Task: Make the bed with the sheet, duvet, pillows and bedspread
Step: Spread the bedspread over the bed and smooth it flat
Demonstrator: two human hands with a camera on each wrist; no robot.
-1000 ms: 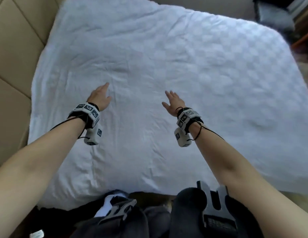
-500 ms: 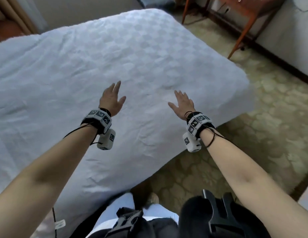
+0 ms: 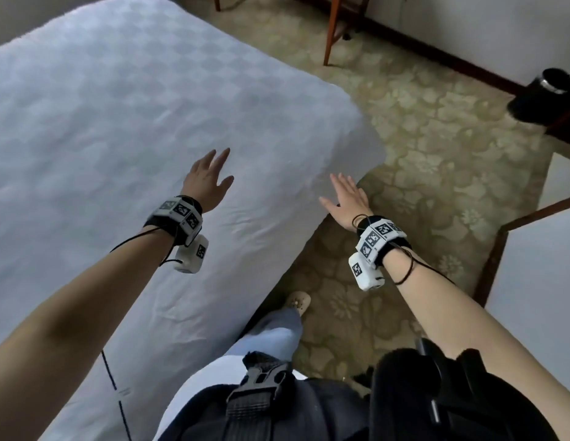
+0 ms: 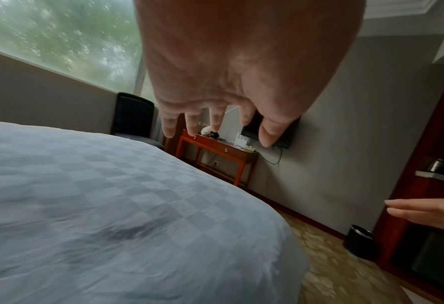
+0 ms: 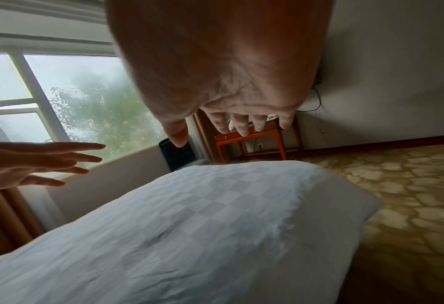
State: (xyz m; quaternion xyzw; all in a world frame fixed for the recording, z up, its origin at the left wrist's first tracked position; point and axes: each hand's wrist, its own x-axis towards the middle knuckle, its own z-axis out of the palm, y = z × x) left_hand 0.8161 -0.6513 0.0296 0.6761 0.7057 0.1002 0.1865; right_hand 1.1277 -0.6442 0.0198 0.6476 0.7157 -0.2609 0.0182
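Two spread hands, left grip (image 3: 207, 179) and right grip (image 3: 347, 198) holding nothing, checkered sheet (image 3: 124, 128) beneath them

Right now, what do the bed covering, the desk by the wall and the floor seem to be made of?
Bed covering: white woven fabric, probably cotton, matte, checkered weave, creases.
Desk: reddish-brown wood, seemingly varnished, slight sheen.
Floor: probably carpet, matte, beige floral pattern.

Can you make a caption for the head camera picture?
Both open hands, left and right, hover over the white bed's corner.
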